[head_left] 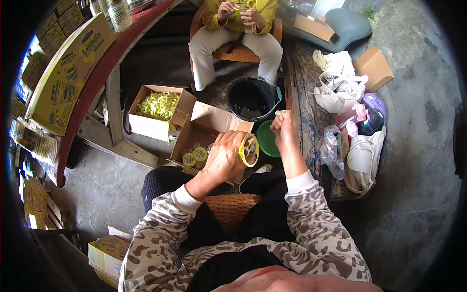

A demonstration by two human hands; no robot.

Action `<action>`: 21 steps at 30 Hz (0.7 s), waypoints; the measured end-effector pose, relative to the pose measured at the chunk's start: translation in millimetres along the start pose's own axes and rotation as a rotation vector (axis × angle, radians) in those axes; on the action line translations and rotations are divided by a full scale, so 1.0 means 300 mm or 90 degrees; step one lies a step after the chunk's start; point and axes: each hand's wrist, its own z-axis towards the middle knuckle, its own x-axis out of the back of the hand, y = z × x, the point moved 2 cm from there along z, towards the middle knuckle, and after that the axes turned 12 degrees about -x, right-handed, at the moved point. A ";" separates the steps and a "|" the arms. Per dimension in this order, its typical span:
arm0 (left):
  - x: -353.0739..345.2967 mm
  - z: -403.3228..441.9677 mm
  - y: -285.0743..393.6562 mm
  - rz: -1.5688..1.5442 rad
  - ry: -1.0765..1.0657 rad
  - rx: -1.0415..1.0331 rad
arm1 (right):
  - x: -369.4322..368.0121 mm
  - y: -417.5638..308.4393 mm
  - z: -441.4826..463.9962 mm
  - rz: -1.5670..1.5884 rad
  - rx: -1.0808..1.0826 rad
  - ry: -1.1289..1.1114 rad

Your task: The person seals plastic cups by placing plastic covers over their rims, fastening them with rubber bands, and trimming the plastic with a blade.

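Spotted cream-and-brown sleeves (pixel 323 226) are stretching forward on either side of a brown woven seat (pixel 231 210). Fingers of the left hand (pixel 222 155) are pressing together around a small round cup with a yellow-rimmed top (pixel 250 150), which is hovering by an open brown cardboard box (pixel 216 116) where yellow-lidded cups (pixel 199 154) are lying. Fingers of the right hand (pixel 285 129) are curling inward, apparently pinching a small whitish scrap (pixel 280 112), just right of a round green plastic basin (pixel 266 139). Beyond, a black plastic bucket (pixel 249 100) is standing before a seated person in a mustard-yellow top (pixel 265 9), who is holding a clear cup (pixel 249 25). To the left, a white-sided cardboard box (pixel 148 127) is holding heaped yellow-green strips (pixel 158 104).
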 end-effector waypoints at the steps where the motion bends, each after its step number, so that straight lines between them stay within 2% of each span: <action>1: 0.007 -0.002 -0.001 -0.011 0.003 0.010 | -0.013 -0.012 -0.018 -0.004 0.000 0.000; 8: 0.016 -0.007 -0.055 -0.053 0.029 0.079 | -0.050 0.076 -0.022 -0.102 -0.024 -0.119; 12: 0.035 0.006 -0.050 -0.065 0.066 0.076 | -0.062 0.073 -0.035 -0.126 -0.013 -0.127; 21: 0.021 -0.006 -0.080 -0.068 0.057 0.103 | -0.102 0.055 -0.085 -0.146 0.020 -0.144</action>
